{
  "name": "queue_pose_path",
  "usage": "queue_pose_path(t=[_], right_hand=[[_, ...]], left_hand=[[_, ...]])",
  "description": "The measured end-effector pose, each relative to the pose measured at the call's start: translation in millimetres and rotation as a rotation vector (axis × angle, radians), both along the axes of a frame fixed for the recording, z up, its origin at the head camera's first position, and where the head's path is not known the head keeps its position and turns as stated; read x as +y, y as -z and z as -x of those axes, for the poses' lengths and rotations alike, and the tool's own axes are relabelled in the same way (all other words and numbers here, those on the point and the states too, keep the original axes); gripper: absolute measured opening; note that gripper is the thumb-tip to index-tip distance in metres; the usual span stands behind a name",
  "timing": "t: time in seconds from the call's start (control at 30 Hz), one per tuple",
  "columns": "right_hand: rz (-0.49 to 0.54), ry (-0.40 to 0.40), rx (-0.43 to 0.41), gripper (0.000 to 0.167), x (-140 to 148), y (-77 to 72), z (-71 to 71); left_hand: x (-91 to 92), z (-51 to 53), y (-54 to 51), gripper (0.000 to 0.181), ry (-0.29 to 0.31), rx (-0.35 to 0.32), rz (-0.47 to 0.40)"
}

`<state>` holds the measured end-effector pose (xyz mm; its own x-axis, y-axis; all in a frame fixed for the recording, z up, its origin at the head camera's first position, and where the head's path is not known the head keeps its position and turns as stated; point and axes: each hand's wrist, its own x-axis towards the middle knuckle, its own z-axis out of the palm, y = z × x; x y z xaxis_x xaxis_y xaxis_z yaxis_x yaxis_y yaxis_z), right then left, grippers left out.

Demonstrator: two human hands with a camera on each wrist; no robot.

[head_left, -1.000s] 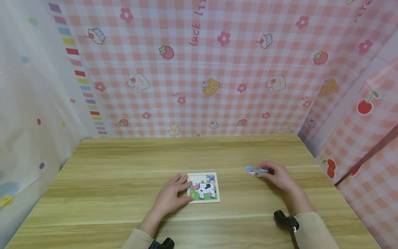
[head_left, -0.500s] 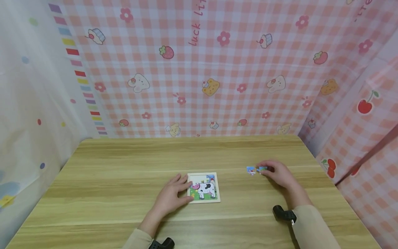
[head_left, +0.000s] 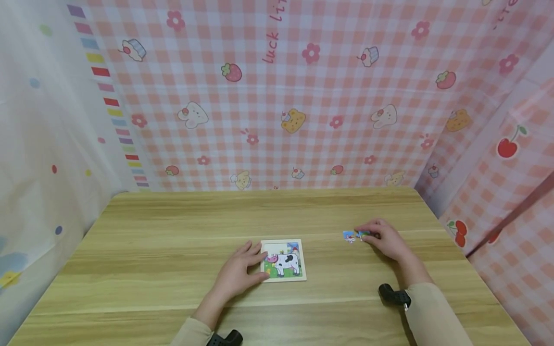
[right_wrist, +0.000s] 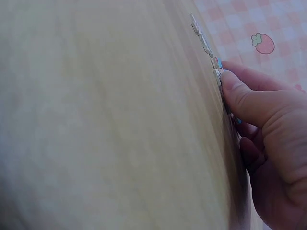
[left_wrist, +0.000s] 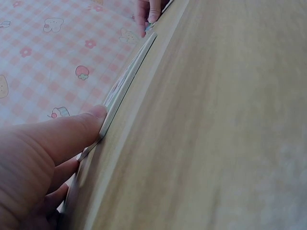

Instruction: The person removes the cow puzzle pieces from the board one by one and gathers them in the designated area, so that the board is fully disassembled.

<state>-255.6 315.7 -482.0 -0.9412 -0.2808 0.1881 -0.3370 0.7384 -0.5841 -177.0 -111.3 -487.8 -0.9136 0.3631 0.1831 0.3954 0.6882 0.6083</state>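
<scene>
A square puzzle board (head_left: 303,269) with a pale frame and a cow picture lies flat on the table. My left hand (head_left: 238,271) rests at its left side, thumb and index finger touching the frame; the left wrist view has the thumb on the frame's edge (left_wrist: 125,88). Further right, my right hand (head_left: 387,242) pinches a blue and green puzzle piece (head_left: 363,233) between thumb and index finger, low at the tabletop. Just left of it lies another piece (head_left: 348,236), blue with white and red. Thin pieces (right_wrist: 204,40) show edge-on in the right wrist view.
The wooden table (head_left: 173,221) reaches back to a pink checked curtain (head_left: 268,96). Whitish dotted cloth (head_left: 52,125) hangs at the left, and pink cloth with cherries (head_left: 497,206) at the right.
My right hand has shifted slightly left, and its piece has gone from tilted to flatter, close beside the other loose piece. The left hand and the board have not moved.
</scene>
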Motion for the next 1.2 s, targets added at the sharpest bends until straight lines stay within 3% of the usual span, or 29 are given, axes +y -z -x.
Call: queue_pose_path(t=[0.7, 1.2], right_hand=[[0.01, -0.01, 0.023, 0.026, 0.8, 0.7, -0.8], [0.096, -0.012, 0.06, 0.024, 4.4, 4.3, -4.5]], left_hand=[[-0.1, 1.9, 1.7, 0.053, -0.009, -0.013, 0.008], [-0.7, 2.6, 3.0, 0.052, -0.007, -0.008, 0.021]])
